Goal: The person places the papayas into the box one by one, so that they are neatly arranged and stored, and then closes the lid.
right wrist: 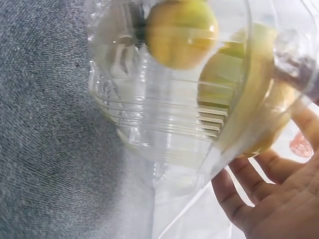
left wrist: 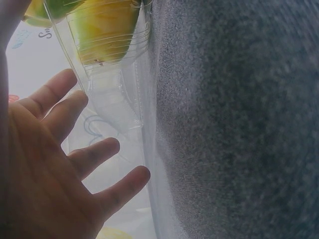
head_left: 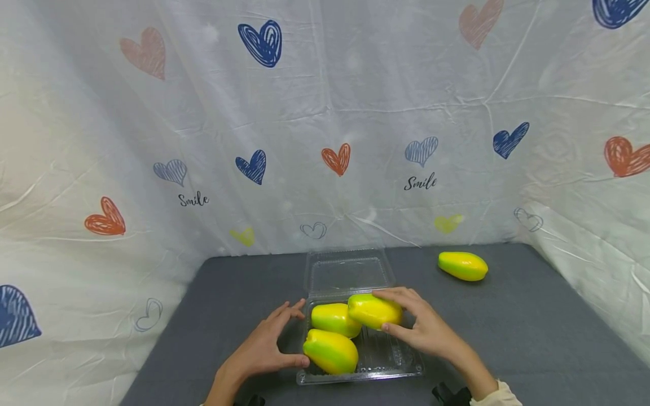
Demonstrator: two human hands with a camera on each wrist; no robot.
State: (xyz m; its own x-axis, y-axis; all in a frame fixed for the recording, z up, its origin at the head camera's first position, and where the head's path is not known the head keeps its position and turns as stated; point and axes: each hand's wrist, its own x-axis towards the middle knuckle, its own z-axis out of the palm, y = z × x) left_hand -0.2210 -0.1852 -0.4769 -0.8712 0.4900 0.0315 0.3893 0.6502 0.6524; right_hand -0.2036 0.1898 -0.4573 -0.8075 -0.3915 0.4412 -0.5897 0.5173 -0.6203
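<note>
A clear plastic clamshell box [head_left: 378, 361] lies open, and two yellow-green papayas sit in its left side, a front papaya [head_left: 331, 352] and a back papaya [head_left: 335, 320]. My right hand [head_left: 421, 321] grips a third papaya [head_left: 374, 310] between thumb and fingers, over the back part of the box; it overlaps the back papaya in the head view. My left hand [head_left: 266, 344] is at the left rim with fingers spread, its thumb tip beside the front papaya. In the left wrist view the fingertips [left wrist: 77, 99] are right at the box's clear wall.
Another papaya [head_left: 463, 266] lies at the back right of the grey-covered table [head_left: 533, 338]. The box's transparent lid [head_left: 349, 272] is folded back behind it. A white curtain [head_left: 325, 124] printed with hearts hangs behind the table and along the sides.
</note>
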